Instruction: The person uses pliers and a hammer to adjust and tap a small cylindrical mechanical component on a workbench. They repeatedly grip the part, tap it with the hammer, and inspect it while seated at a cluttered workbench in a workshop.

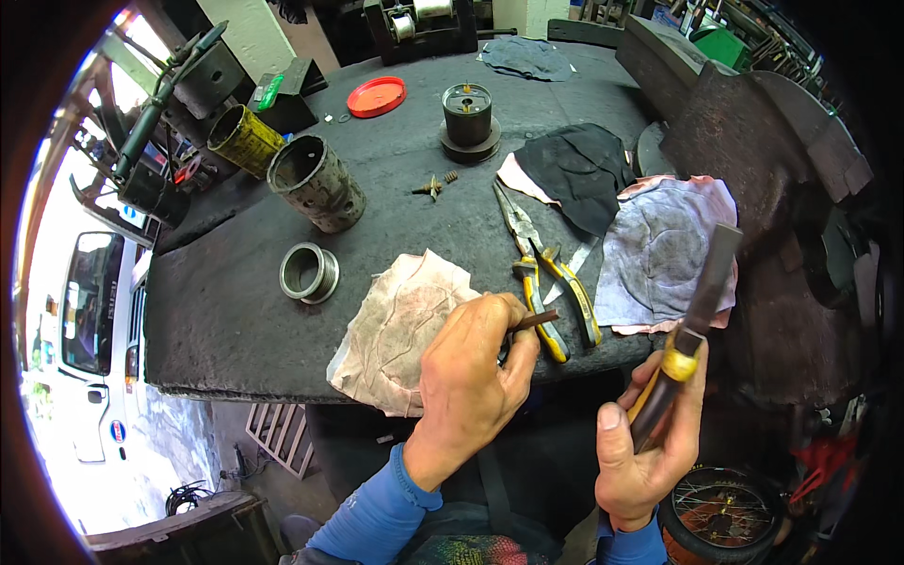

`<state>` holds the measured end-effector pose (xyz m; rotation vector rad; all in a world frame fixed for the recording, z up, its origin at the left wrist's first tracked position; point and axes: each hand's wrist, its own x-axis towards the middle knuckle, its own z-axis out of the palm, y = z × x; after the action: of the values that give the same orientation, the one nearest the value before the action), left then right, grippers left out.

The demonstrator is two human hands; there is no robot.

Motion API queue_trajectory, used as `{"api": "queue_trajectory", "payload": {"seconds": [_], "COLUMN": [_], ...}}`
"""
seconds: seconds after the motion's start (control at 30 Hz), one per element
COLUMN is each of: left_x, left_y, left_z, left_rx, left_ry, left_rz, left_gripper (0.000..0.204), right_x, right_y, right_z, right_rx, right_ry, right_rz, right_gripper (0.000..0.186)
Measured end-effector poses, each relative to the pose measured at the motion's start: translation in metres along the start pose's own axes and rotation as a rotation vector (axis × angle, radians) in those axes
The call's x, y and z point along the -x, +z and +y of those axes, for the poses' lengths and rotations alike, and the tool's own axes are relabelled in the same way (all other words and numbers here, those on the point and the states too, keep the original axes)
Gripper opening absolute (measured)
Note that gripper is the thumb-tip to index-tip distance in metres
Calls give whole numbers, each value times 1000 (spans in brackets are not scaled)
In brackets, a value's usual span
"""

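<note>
My left hand [476, 363] is closed around a short, thin brown rod [539, 319], whose end sticks out past the thumb. Under that hand, a stained pale pink cloth [391, 325] lies on the dark bench [226, 320]. My right hand [650, 443] grips the black-and-yellow handle of a file-like tool with a flat dark blade [714, 273] pointing up and away. Between the hands lie long-nose pliers [518, 226] and a second yellow-and-black-handled tool [576, 292], partly crossed. A greyish-lilac cloth [650, 250] lies behind the blade.
A metal cylinder [315, 184], a yellow can [245, 141] and a threaded ring [309, 273] are on the left. Farther back are a red lid [377, 96], a dark round part [468, 113], and small brass fittings [434, 186]. A black cloth [574, 169] lies right of centre.
</note>
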<state>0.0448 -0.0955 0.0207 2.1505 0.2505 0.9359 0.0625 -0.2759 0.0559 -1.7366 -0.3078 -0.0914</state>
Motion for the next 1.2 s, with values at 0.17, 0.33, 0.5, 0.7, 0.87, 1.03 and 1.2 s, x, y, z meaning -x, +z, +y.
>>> {"api": "queue_trajectory", "payload": {"seconds": [0.17, 0.33, 0.5, 0.7, 0.87, 1.03, 1.2], "left_x": [1, 0, -2, -2, 0, 1, 2], "left_y": [-3, -5, -5, -8, -11, -8, -7], "left_z": [2, 3, 4, 2, 4, 1, 0], "left_rx": [9, 1, -9, 11, 31, 46, 58], "left_ry": [-39, -61, -47, -29, -87, -53, -56], "left_rz": [-36, -36, -36, -71, -111, -84, -86], "left_gripper": [24, 26, 17, 20, 29, 28, 27], "right_x": [-19, -28, -23, -14, -15, -11, -4], "right_y": [-1, -12, -9, -3, -4, -8, -2], "right_z": [16, 3, -13, 13, 13, 3, 22], "right_rx": [272, 401, -154, 188, 397, 121, 209], "right_ry": [-372, -320, -107, -233, -317, -255, -258], "right_rz": [-271, -422, 119, -154, -397, 5, -136], "right_gripper": [97, 91, 103, 102, 93, 94, 87]}}
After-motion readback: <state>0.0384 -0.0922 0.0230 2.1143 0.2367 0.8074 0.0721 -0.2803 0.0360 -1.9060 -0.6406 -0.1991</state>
